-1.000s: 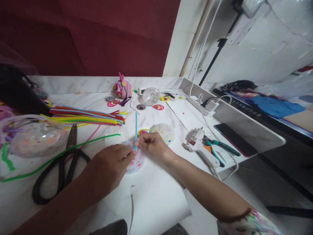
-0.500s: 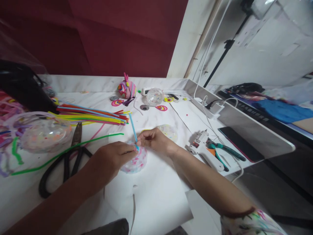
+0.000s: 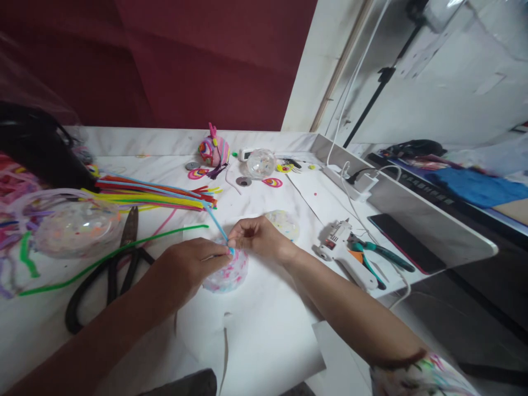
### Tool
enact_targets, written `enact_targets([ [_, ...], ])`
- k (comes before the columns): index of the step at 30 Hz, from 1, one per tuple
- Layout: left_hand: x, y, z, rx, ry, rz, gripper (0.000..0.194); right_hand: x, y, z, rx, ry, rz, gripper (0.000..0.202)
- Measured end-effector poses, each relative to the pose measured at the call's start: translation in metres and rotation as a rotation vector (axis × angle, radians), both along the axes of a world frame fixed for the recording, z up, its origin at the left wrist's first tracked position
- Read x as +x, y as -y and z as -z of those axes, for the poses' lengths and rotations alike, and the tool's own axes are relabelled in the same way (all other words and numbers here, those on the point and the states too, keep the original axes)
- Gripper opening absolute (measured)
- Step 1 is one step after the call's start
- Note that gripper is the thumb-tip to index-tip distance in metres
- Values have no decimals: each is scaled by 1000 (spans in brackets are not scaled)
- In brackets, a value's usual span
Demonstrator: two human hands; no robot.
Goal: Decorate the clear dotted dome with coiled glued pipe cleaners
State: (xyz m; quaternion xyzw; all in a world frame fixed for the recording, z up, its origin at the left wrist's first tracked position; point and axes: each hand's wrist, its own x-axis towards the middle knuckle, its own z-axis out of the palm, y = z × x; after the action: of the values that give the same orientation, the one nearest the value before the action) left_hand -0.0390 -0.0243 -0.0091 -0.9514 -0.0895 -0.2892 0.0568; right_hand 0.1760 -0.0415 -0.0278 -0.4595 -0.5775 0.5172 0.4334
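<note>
A light blue pipe cleaner [image 3: 215,221] slants up and to the left from my fingertips. My right hand [image 3: 258,237] pinches it near its lower part. My left hand [image 3: 193,261] has its fingertips pressed at the pipe cleaner's lower end, where a small blue bit shows. Both hands are just above a clear round container with pink and blue specks [image 3: 226,278], which stands on white paper [image 3: 264,330]. My fingers partly cover the container's top.
Black-handled scissors [image 3: 111,275], a green pipe cleaner [image 3: 103,261] and a bundle of coloured ones [image 3: 157,193] lie left. A glue gun [image 3: 346,253], pliers [image 3: 383,256] and a phone [image 3: 406,242] are right. Behind stand a decorated ball [image 3: 214,149] and a clear container [image 3: 261,164].
The free upper end of the light blue pipe cleaner has swung down to the left, towards the coloured bundle. My right hand has shifted very slightly left; my left hand has hardly moved.
</note>
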Motion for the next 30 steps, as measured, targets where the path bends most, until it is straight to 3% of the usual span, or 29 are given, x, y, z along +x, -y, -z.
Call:
enact_targets([
  [9,-7,-8,-1,-195,51,48,29,6,6,-2,61,47,11,12],
  [20,-7,-14,13,-229,88,37,29,7,7,-1,39,58,61,33],
  [30,-4,-8,0,-205,48,-7,25,9,16,-18,-33,1,32,39],
])
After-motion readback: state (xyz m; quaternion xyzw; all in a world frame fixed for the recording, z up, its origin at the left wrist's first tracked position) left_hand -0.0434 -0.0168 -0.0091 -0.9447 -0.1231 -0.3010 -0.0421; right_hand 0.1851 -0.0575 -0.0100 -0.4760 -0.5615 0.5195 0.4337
